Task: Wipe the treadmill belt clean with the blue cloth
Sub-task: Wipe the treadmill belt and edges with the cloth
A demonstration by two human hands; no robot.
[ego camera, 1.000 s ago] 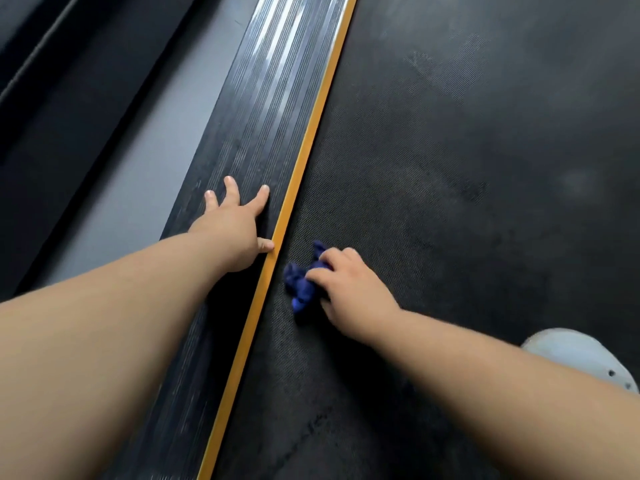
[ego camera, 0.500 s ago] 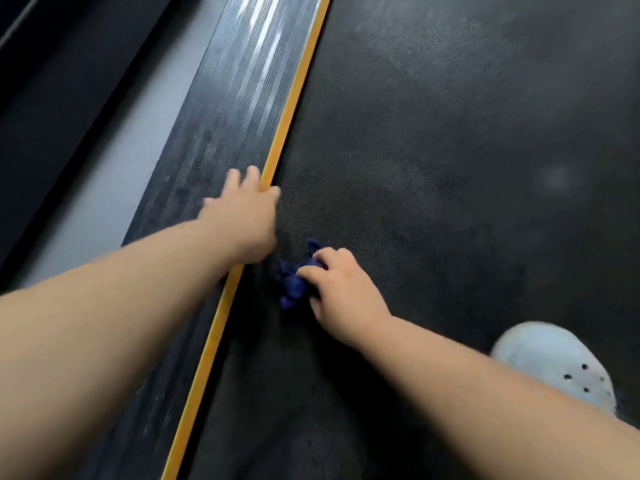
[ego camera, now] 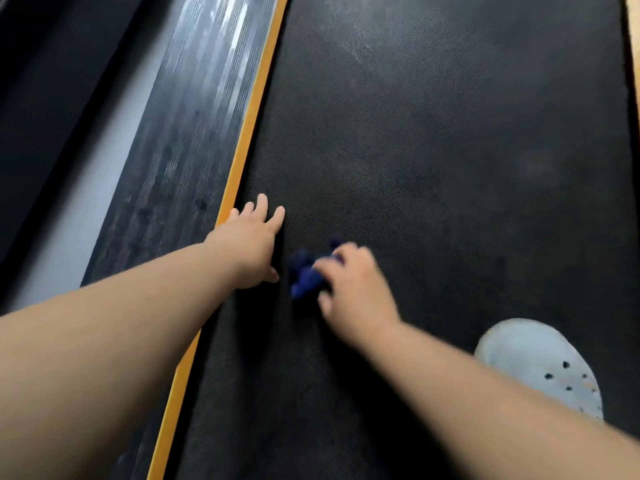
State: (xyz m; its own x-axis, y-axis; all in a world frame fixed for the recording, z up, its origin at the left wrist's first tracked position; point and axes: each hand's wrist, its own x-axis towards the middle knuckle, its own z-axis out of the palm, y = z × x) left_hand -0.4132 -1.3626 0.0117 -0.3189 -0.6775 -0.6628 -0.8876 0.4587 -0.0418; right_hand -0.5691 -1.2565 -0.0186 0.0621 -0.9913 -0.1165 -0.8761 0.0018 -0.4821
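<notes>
The black textured treadmill belt (ego camera: 433, 150) fills most of the view, with pale dusty smears at its far end. A crumpled dark blue cloth (ego camera: 304, 273) lies on the belt near its left edge. My right hand (ego camera: 353, 289) grips the cloth, fingers curled over it, and presses it onto the belt. My left hand (ego camera: 251, 245) lies flat with straight fingers on the belt, just right of the yellow stripe and a little left of the cloth.
A yellow stripe (ego camera: 249, 133) borders the belt on the left, beside the ribbed black side rail (ego camera: 180, 140). Grey floor (ego camera: 79, 209) lies further left. A pale blue clog (ego camera: 543, 365) stands on the belt at the lower right.
My left hand has moved right, off the side rail, across the yellow stripe and onto the belt. My right hand still holds the cloth in about the same spot.
</notes>
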